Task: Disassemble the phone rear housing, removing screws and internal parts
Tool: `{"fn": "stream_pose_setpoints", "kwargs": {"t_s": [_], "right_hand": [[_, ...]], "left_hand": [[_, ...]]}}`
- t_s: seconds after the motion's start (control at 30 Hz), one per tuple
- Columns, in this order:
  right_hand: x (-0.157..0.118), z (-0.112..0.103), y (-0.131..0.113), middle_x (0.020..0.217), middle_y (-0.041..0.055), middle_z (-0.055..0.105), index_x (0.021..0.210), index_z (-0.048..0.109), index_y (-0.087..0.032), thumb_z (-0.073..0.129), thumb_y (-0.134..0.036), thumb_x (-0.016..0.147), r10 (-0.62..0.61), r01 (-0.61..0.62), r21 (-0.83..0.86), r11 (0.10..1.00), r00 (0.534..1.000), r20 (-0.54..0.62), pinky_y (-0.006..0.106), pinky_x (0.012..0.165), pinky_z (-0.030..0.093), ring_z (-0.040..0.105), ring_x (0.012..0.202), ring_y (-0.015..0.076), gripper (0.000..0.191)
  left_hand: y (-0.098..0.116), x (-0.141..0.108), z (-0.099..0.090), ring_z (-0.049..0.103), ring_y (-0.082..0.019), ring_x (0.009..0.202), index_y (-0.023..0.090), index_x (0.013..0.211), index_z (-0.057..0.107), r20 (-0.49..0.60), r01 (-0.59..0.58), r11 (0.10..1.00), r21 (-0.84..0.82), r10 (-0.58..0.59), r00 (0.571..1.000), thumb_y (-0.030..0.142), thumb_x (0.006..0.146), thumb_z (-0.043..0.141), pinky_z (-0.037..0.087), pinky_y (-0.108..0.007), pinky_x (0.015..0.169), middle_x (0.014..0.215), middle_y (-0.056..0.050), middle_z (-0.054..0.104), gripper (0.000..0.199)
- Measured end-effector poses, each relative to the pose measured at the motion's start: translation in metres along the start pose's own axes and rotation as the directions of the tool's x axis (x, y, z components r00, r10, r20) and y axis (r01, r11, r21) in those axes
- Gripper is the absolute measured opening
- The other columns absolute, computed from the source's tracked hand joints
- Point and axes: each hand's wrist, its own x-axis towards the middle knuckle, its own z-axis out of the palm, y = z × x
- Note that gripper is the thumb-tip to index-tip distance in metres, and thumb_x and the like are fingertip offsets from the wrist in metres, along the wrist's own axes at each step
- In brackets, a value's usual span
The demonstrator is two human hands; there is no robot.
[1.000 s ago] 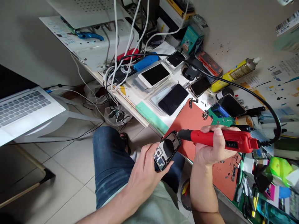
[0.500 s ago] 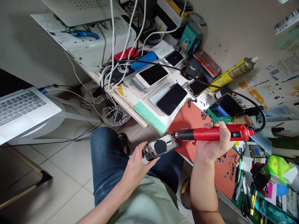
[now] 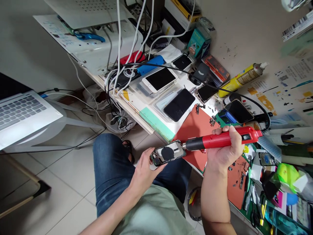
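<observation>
My left hand [image 3: 146,169] grips an opened phone housing [image 3: 168,152] by its left end, thumb along the lower edge and fingers on the upper edge. The housing's inside faces up and shows a dark round pad. Wrapped round a red corded power tool [image 3: 222,137], its black nose pointing left, is my right hand [image 3: 226,148]. The tool's metal tip meets the housing's right end, or lies very close to it; I cannot tell which. Both hands are over my lap at the bench's front edge.
An orange mat [image 3: 193,125] with small phone parts lies on the bench. Behind it are a black phone [image 3: 179,104], a white phone [image 3: 160,79] and a yellow spray can [image 3: 242,80]. Scissors [image 3: 255,215] and tools crowd the right. A laptop [image 3: 22,111] stands at left.
The tool has tilted slightly, its rear end rising a little, and its tip has shifted slightly down along the housing's right end. Both hands keep their holds.
</observation>
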Motion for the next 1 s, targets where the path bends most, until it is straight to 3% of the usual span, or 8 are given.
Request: {"fn": "stream_pose_setpoints", "kwargs": {"t_s": [0.4, 0.73, 1.0], "right_hand": [[0.004, 0.004, 0.002, 0.075, -0.0074, 0.057, 0.095, 0.059, -0.023, 0.083, -0.03, 0.082, -0.004, 0.004, 0.009, 1.0, 1.0, 0.006, 0.029, 0.06, 0.055, 0.06, 0.059, 0.0116, 0.029], [0.01, 0.002, 0.008, 0.08, -0.0055, 0.058, 0.095, 0.059, -0.026, 0.083, -0.058, 0.085, 0.021, -0.023, 0.062, 0.998, 0.999, 0.04, 0.029, 0.061, 0.056, 0.06, 0.064, 0.0123, 0.042], [0.009, -0.001, 0.008, 0.08, -0.0051, 0.059, 0.097, 0.061, -0.025, 0.082, -0.053, 0.088, 0.026, -0.03, 0.084, 0.996, 0.998, 0.054, 0.028, 0.061, 0.054, 0.06, 0.064, 0.0125, 0.037]], "left_hand": [[0.0, -0.001, -0.001, 0.074, -0.031, 0.118, 0.024, 0.147, 0.049, 0.006, 0.021, 1.0, -0.002, -0.021, 1.0, 0.044, 0.098, 0.075, 0.066, -0.045, 0.094, 0.134, -0.015, 0.068, 0.058], [0.0, -0.002, -0.001, 0.073, -0.032, 0.122, 0.025, 0.147, 0.052, 0.012, 0.054, 0.998, -0.016, -0.054, 0.998, 0.042, 0.094, 0.079, 0.063, -0.047, 0.103, 0.136, -0.014, 0.069, 0.061], [-0.001, -0.003, -0.001, 0.074, -0.032, 0.12, 0.026, 0.147, 0.052, 0.019, 0.067, 0.998, -0.023, -0.066, 0.998, 0.042, 0.094, 0.08, 0.063, -0.045, 0.103, 0.136, -0.014, 0.07, 0.063]]}}
